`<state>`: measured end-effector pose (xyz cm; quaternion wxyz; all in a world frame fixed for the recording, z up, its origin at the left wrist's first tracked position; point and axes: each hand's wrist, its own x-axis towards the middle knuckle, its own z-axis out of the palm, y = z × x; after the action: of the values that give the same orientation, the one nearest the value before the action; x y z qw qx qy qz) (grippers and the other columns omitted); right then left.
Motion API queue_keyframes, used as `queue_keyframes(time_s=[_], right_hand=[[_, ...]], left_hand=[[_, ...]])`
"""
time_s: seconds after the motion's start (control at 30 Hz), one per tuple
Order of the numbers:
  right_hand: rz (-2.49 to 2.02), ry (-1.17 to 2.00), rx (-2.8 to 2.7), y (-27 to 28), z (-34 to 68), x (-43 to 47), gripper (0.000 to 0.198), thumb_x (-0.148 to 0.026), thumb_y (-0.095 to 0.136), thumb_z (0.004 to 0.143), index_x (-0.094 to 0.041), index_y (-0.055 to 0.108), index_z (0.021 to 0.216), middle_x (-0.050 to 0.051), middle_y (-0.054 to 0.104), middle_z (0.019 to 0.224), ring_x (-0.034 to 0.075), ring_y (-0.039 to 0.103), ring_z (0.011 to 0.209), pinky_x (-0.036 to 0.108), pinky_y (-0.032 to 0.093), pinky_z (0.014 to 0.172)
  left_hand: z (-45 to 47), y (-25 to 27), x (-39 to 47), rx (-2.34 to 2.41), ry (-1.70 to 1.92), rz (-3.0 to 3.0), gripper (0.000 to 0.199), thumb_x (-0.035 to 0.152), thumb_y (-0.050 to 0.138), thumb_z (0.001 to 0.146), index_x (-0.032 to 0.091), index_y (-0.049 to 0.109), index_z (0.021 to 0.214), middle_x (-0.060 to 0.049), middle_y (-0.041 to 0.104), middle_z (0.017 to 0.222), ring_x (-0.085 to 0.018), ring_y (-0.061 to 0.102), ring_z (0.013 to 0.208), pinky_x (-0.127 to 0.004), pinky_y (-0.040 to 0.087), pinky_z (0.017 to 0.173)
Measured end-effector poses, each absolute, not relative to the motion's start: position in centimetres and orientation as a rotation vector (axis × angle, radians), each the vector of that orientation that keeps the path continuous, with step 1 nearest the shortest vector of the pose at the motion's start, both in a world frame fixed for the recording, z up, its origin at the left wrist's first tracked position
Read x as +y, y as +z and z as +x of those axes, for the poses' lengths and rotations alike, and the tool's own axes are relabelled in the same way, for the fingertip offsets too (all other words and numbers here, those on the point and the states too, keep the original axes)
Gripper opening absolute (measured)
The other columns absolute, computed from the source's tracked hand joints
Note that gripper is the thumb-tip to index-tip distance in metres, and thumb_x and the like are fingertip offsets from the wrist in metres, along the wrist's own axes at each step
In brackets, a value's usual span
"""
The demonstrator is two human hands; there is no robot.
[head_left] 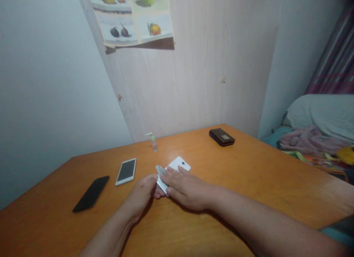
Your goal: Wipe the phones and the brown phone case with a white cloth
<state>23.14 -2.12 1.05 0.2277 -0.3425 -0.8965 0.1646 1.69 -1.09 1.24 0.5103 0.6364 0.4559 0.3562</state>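
Observation:
A white smartphone (177, 163) lies back side up near the middle of the table, its camera lens at the far right corner. My left hand (148, 187) grips the phone's near left end between thumb and fingers. Across its back lies my right hand (188, 187), fingers together and nearly flat. A small greyish cloth or wipe (160, 170) shows at my right fingertips, pressed against the phone; most of it is hidden under the hand.
Left of my hands lie a white phone (126, 171) with a dark screen and a black phone (92, 193). A small clear pump bottle (153, 143) stands behind. A stack of dark phones or cases (221, 136) sits at the back right of the wooden table (249, 172).

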Motion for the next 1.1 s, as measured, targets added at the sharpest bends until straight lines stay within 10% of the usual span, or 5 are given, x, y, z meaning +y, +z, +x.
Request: queue_keyframes(time_s=[0.4,0.67,1.1], right_hand=[[-1.009,0.427,-2.471,0.9,22.8,-2.2,0.058,-0.042,0.032,0.103,-0.025,0.024,0.158,0.008,0.026,0.162,0.025,0.016,0.151,0.053,0.009,0.121],[-1.385,0.320,-1.952,0.8,26.1,1.5,0.035,-0.018,0.045,0.093,-0.023,0.071,0.115,0.009,0.072,0.118,0.025,0.066,0.105,0.034,0.047,0.090],[-1.360,0.465,-1.697,-0.6,26.8,3.7,0.025,-0.016,0.052,0.084,-0.019,0.075,0.094,0.007,0.075,0.092,0.020,0.065,0.084,0.028,0.047,0.074]], left_hand=[[1.7,1.0,-1.1,1.090,0.851,1.573,0.042,0.048,0.044,0.096,0.014,0.065,0.082,-0.005,0.068,0.073,-0.016,0.061,0.067,-0.027,0.047,0.064],[1.8,1.0,-1.1,1.098,0.856,1.543,0.040,0.044,0.044,0.095,0.015,0.064,0.076,-0.004,0.067,0.070,-0.015,0.058,0.064,-0.025,0.044,0.062],[1.6,0.8,-1.0,1.078,0.859,1.547,0.038,0.041,0.046,0.093,0.016,0.062,0.070,-0.003,0.064,0.064,-0.014,0.054,0.059,-0.024,0.041,0.058]])
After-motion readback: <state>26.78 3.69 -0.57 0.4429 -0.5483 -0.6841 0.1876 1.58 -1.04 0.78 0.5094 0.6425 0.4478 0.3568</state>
